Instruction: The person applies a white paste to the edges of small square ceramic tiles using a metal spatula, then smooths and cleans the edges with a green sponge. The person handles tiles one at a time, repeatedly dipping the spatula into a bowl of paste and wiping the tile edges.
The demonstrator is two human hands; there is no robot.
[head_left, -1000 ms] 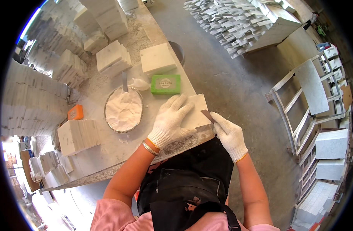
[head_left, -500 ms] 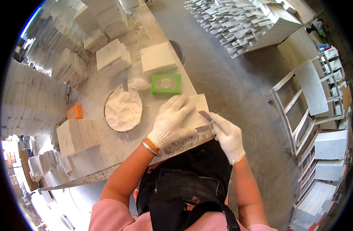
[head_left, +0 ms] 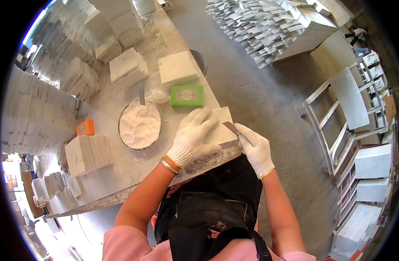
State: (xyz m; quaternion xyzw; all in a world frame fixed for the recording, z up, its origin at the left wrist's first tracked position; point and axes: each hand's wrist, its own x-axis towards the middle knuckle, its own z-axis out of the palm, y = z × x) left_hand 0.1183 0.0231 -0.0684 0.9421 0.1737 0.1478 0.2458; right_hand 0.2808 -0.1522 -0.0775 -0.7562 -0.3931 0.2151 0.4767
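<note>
My left hand [head_left: 191,135], in a white knit glove, lies flat with fingers spread on a pale stone tile [head_left: 224,126] at the table's right corner. In my gloved right hand [head_left: 254,150] is a thin dark scraper blade [head_left: 229,127], pinched between thumb and fingers, its tip over the tile's right edge. Beyond my left hand sits a green box-shaped pad [head_left: 187,96]. To the left stands a round bowl of white powder [head_left: 140,125] with a metal blade [head_left: 141,93] stuck in at its far rim. A small whitish bag [head_left: 158,95] lies between bowl and green pad.
Tile stacks [head_left: 129,65] and a pale tile pile [head_left: 178,68] stand farther back on the dusty table [head_left: 121,174]. An orange block [head_left: 84,127] rests by a tile stack [head_left: 88,154] at left. Across the floor are a slab-loaded metal rack [head_left: 351,100] and a heap of stone strips [head_left: 260,30].
My right hand has shifted slightly left and up with the scraper blade, which shows more clearly now. My left hand stays spread on the tile.
</note>
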